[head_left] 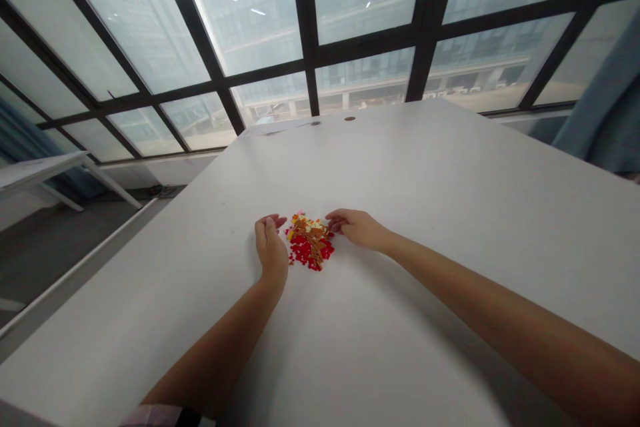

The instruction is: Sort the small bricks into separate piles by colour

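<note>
A small heap of building-block pieces (311, 243) lies on the white table between my hands. Red pieces fill its near side, brown ones run through the middle, and white, yellow and orange ones show at the far side. To its left, my left hand (270, 240) is cupped with bent fingers pointing toward the heap, and I see nothing held in it. My right hand (357, 227) is at the heap's right edge, its fingers loosely bent and slightly apart, the fingertips close to or touching the outer pieces. Some of the right fingertips are hard to make out.
The white table (400, 167) stretches toward large dark-framed windows (365, 60). Two round holes (350, 119) sit near its far edge, beside a flat pale sheet (275, 127). Another white table (40, 170) stands at left. Blue curtains (605, 100) hang at the sides.
</note>
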Action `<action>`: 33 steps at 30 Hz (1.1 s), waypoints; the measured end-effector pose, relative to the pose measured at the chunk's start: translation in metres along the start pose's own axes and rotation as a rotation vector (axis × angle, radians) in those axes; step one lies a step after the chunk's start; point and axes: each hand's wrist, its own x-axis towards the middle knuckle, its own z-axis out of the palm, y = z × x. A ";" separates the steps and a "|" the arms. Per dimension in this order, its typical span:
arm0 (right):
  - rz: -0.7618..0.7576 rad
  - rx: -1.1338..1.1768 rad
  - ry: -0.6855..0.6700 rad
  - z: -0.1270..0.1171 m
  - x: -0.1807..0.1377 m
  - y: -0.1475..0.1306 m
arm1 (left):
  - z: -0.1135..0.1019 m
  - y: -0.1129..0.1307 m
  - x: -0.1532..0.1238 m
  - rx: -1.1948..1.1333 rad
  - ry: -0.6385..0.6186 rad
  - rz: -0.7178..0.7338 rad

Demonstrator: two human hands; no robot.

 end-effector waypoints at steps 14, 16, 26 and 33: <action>-0.163 -0.188 0.020 0.011 0.020 -0.008 | 0.001 0.004 -0.001 0.002 0.003 -0.006; -0.207 -0.221 0.027 0.018 0.029 -0.010 | 0.001 0.003 -0.001 0.003 0.004 -0.001; -0.387 -0.208 -0.044 0.031 0.053 -0.027 | 0.000 -0.001 0.001 0.049 -0.002 0.023; -0.147 -0.065 0.346 0.017 -0.011 0.000 | 0.000 -0.004 0.001 0.184 -0.035 0.025</action>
